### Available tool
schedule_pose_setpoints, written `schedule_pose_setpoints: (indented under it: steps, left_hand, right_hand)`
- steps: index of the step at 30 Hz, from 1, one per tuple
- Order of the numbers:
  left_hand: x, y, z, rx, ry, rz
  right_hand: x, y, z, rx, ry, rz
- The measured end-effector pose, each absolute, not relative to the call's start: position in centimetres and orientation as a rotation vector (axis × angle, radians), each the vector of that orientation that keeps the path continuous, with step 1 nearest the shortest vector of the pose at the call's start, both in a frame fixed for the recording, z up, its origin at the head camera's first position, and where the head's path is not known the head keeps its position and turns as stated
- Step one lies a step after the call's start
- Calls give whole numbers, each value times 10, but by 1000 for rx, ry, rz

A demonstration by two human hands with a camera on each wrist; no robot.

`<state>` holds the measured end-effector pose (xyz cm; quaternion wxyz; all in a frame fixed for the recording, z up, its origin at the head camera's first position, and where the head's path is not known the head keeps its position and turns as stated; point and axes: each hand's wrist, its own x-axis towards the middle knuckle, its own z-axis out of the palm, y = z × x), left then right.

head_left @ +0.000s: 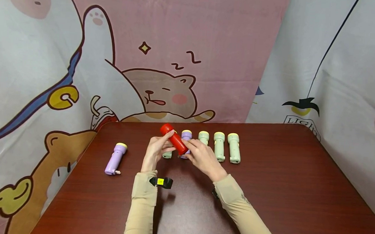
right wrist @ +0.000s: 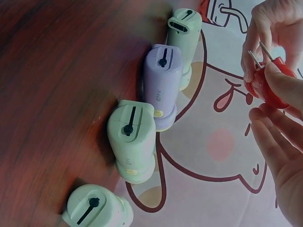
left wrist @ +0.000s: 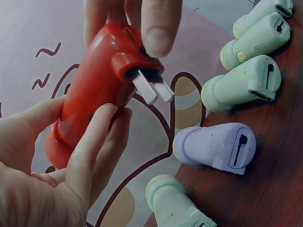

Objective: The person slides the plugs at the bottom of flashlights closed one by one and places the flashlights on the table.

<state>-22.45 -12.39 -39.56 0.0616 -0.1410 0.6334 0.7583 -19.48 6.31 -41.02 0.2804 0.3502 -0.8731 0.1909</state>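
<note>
A red flashlight (head_left: pixel 178 144) is held up above the far part of the table, tilted, with its tail toward the right hand. My left hand (head_left: pixel 155 149) grips it around the body near the head, thumb on one side and fingers on the other. At the tail end, my right hand (head_left: pixel 205 159) pinches it, the thumb pressing close beside the plug. Two flat metal prongs (left wrist: pixel 152 89) stand out from the tail in the left wrist view. Behind the hands, a purple flashlight (head_left: pixel 187 134) and a green flashlight (head_left: pixel 167 155) are partly hidden.
Farther right in the same row stand several green flashlights (head_left: pixel 219 146). Another purple flashlight (head_left: pixel 115 159) lies apart at the left, its small prongs folded out. The dark wooden table (head_left: pixel 298 190) ends at a cartoon-printed cloth (head_left: pixel 235 63).
</note>
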Motion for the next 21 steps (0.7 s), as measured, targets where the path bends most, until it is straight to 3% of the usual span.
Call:
schedule_pose_setpoints:
  steps: [21]
  left_hand:
    - [-220, -117, -396, -334, 1969, 2252]
  right_hand:
    - [-195, 65, -409, 938, -2326, 524]
